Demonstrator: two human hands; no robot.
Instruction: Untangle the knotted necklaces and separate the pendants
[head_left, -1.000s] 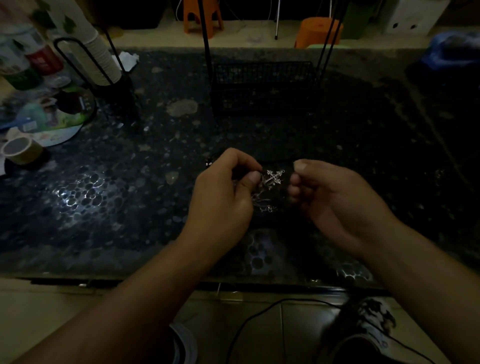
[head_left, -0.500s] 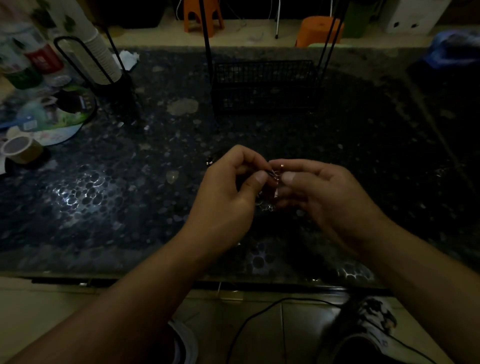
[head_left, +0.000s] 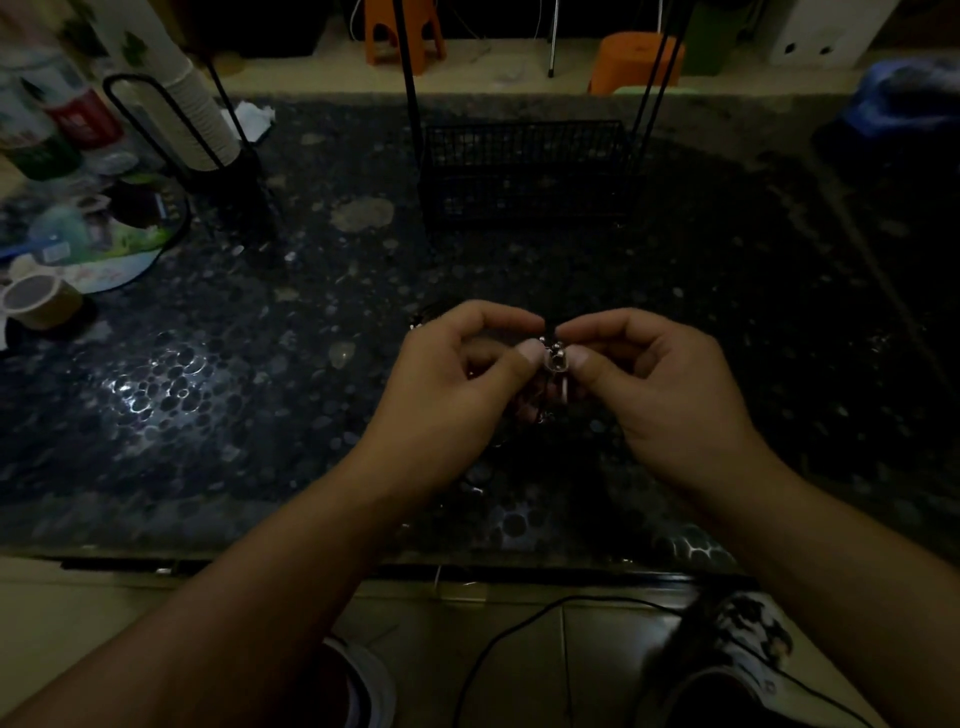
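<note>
- Both hands have closed in together: left hand (head_left: 457, 384) and right hand (head_left: 670, 389) now pinch the knotted necklaces (head_left: 555, 358) between thumb tips, just above the bench (head_left: 260, 395).
- The cross pendant visible a second ago is hidden, so picking at the knot seems under way.
- Beyond, a wire basket (head_left: 524, 171) stands untouched.

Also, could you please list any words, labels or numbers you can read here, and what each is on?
No text can be read anywhere.
Bottles, red and green labels: print too blurred.
Round printed disc: a small white label, too small and blurred.
Tape roll: no lettering shows.
Metal pendants between the hands: no marks can be made out.
</note>
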